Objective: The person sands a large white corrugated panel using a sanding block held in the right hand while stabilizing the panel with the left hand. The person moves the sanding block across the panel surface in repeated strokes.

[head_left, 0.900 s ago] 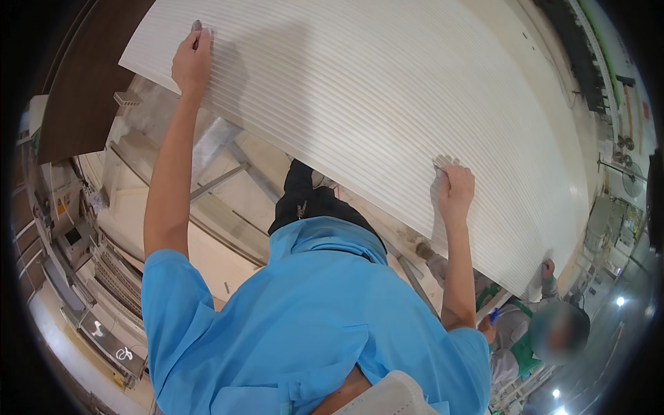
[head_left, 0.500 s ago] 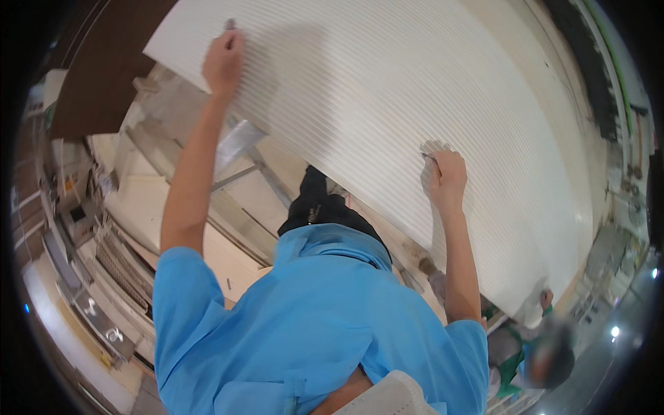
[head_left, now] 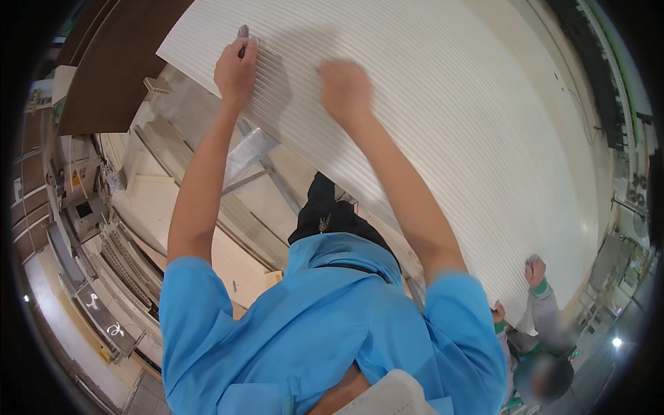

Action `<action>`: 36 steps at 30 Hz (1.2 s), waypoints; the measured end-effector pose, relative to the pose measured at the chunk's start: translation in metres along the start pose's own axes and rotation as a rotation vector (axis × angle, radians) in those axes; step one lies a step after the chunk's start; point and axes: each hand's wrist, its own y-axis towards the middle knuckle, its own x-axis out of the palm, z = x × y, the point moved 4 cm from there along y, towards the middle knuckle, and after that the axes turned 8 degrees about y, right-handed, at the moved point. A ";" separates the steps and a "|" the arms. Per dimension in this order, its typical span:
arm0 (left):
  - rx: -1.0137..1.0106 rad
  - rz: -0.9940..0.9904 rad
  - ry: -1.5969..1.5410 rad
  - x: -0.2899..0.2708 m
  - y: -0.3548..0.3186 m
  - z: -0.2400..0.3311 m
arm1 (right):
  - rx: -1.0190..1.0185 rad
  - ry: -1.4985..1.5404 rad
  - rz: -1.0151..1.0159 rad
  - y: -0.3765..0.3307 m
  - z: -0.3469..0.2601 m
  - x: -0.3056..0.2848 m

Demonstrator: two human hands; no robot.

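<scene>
The ribbed white panel (head_left: 449,138) looks stiff and unwieldy; left hand (head_left: 236,68) pinches a small tool on it, right hand (head_left: 344,90) is blurred, fingers unclear.

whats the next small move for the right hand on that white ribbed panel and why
Probably set the right hand flat on the white ribbed panel beside the left hand. It looks blurred in mid-reach, while the left hand's grip pinches a small dark tool at the near edge, and another person's hand steadies the far end.

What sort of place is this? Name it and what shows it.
Probably a factory or panel workshop. A big white ribbed panel lies on a metal frame, machinery and a control cabinet line the left side, and another worker's hand holds the panel's far edge.
</scene>
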 end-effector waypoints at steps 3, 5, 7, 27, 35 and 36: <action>0.032 0.026 -0.044 -0.001 0.000 -0.001 | 0.163 -0.255 -0.157 -0.118 0.018 -0.122; 0.050 0.074 -0.067 -0.001 0.001 0.000 | 0.125 -0.432 -0.117 -0.190 0.016 -0.216; 0.024 0.110 -0.063 0.001 0.000 0.002 | 0.254 -0.423 -0.039 -0.240 0.015 -0.286; -0.021 0.076 -0.020 -0.001 -0.001 0.009 | 0.191 -0.008 -0.412 0.098 -0.014 0.053; 0.020 0.097 -0.047 -0.002 -0.002 0.006 | 0.107 -0.157 -0.237 -0.063 0.018 -0.094; 0.018 0.082 -0.051 -0.001 -0.002 0.006 | 0.121 -0.205 -0.246 -0.099 0.019 -0.135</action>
